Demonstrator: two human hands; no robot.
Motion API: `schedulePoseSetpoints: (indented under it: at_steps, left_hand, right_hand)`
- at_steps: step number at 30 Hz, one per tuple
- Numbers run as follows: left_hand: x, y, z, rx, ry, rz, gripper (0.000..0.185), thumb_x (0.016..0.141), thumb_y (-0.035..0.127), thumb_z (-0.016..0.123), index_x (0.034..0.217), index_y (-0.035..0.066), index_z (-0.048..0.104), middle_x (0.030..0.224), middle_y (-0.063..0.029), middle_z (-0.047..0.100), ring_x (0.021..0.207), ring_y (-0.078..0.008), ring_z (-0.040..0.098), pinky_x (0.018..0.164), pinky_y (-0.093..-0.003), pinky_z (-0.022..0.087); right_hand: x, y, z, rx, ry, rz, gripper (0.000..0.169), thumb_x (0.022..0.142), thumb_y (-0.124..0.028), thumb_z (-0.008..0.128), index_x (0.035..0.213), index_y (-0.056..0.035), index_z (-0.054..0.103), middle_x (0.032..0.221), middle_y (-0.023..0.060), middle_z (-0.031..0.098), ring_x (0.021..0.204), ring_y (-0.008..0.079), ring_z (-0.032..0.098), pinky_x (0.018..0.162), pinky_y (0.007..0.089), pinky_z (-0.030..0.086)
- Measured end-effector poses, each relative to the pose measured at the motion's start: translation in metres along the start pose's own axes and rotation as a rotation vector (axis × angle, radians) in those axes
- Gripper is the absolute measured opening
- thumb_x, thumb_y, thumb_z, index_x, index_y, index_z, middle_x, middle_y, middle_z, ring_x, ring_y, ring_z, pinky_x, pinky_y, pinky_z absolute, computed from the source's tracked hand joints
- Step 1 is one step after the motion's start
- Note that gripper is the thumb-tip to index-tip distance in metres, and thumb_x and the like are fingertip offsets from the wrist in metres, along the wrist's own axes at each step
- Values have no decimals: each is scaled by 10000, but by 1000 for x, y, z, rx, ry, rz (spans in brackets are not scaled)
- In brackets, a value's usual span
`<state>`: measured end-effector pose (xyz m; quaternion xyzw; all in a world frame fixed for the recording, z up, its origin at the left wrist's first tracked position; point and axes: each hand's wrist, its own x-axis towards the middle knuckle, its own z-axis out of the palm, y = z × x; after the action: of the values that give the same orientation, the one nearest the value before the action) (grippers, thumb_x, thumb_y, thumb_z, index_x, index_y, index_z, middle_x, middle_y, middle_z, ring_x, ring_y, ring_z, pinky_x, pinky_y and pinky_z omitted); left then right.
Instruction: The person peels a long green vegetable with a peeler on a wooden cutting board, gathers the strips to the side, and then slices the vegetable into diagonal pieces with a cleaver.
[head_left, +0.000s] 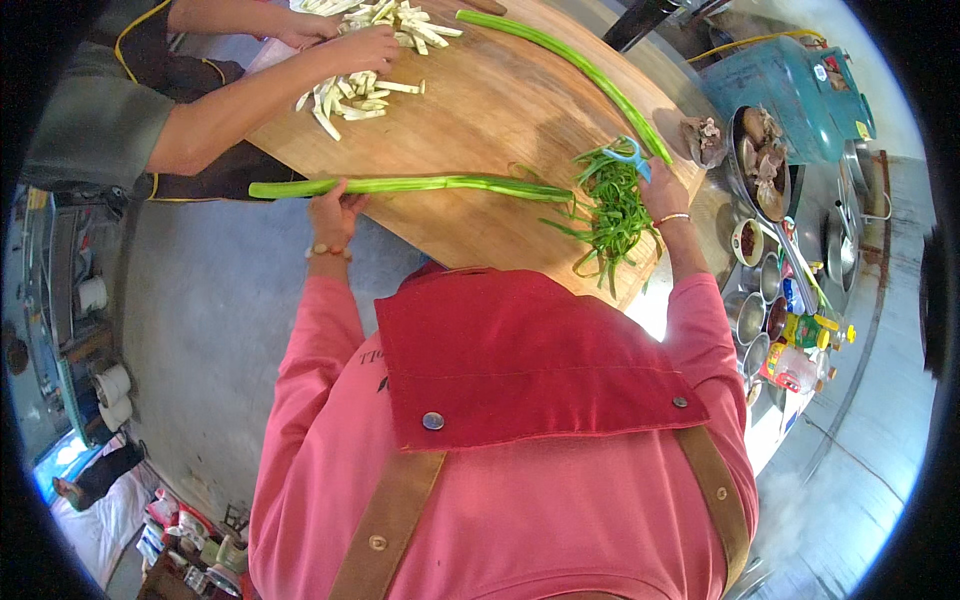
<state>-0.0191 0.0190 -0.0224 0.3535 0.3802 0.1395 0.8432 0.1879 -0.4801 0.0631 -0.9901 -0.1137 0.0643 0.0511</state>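
Note:
My left hand (335, 214) grips a long green stalk (420, 184) near its thick end, which sticks out past the board's edge. The stalk's thin end lies by a heap of cut green leaves (619, 214) on the wooden board (480, 112). In my right hand (663, 191), at the heap's right side, is a light-blue peeler (628, 156), its head over the leaves. A second long green stalk (570, 64) lies across the far part of the board, one end near my right hand.
A co-worker's hands (367, 51) touch pale cut strips (360, 97) at the board's far left. To the right stand a pan with meat (765, 169), a bagged item (705, 141), a small bowl (748, 241), metal bowls (750, 319), bottles (795, 367) and a teal gas cylinder (772, 97).

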Motion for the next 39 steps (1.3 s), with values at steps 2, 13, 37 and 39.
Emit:
schedulePoseSetpoints:
  at_steps: [2,13,37,39]
  left_hand:
    - [7,-3,-7,94,-24,19,183,876,72,546,1040,4,501,950,-156,587,847,-301,606,718,-456,546]
    - [8,-1,0,65,51,-31,171,866,56,553,1024,12,504,936,-142,589,841,-295,603,728,-466,542]
    - [5,8,18,168,94,30,177,825,64,613,949,-12,513,840,-134,583,683,-271,614,577,-398,566]
    - [7,6,19,145,120,5,180,824,60,613,949,-17,510,836,-134,583,678,-275,613,581,-412,571]
  right_hand:
    - [-6,-18,2,66,-19,-214,206,816,-254,581,914,-78,536,1028,151,602,801,359,622,658,468,499]
    - [-18,-78,27,38,-287,-422,217,794,-223,591,965,-103,533,925,141,589,840,352,595,692,459,478]
    - [-18,-129,38,241,-277,-566,334,883,-298,504,1197,-185,527,1111,99,598,953,304,599,761,419,501]
    - [-18,-101,38,257,-260,-538,339,884,-299,506,1200,-178,526,1116,99,600,964,305,595,778,412,496]
